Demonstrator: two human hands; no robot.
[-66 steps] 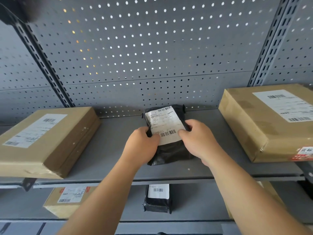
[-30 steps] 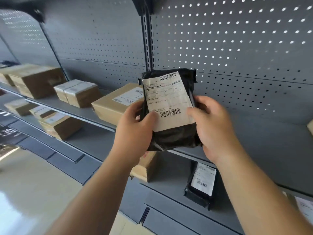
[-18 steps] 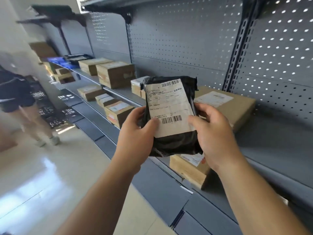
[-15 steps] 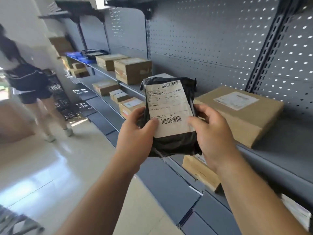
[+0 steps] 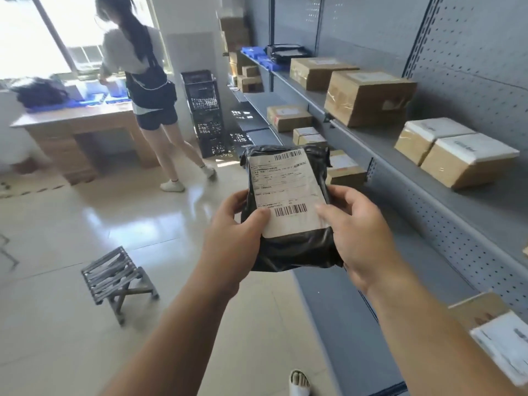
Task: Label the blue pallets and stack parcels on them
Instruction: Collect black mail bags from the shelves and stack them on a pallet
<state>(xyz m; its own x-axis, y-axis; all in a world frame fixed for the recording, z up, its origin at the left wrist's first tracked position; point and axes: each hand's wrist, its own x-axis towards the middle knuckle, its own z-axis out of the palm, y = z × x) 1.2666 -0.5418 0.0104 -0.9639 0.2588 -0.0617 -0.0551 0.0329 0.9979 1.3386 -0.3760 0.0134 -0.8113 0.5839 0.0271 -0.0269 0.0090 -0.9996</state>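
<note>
Head view, the only one. The black plastic mailer parcel (image 5: 288,218) had come off the grey metal shelf (image 5: 497,210) where it lay a couple of seconds before. It was now in mid-air over the aisle floor, clear of the shelf, with its white shipping label (image 5: 285,192) facing the wearer. The view had swung left, from the pegboard back to the open room.

The left hand (image 5: 231,244) gripped the parcel's lower left edge, thumb on the label. The right hand (image 5: 360,238) gripped the lower right, fingers (image 5: 341,192) curled round the side. Both were clenched on it, neither released. My read: pick done, carry started, this parcel not yet stacked.

Containers:
- Flat blue plastic pallets (image 5: 71,105) lay on the light wooden table (image 5: 85,117) by the window, with pale boxes on them. They were too blurred to count or check for labels.
- Another person (image 5: 148,90) stood at that table, hands near the boxes.
- One more blue plastic pallet (image 5: 255,57) sat at the far end of the upper shelf, a black tray (image 5: 285,51) just beside it. Contents were not readable.
- Stacked black lattice crates (image 5: 204,110) stood on the floor between table and shelving. I could not tell what was inside.
- Shelf tiers carried brown cardboard boxes (image 5: 368,95), apart from the held parcel.

The table pallets looked the likely target, but that was only a guess.
</note>
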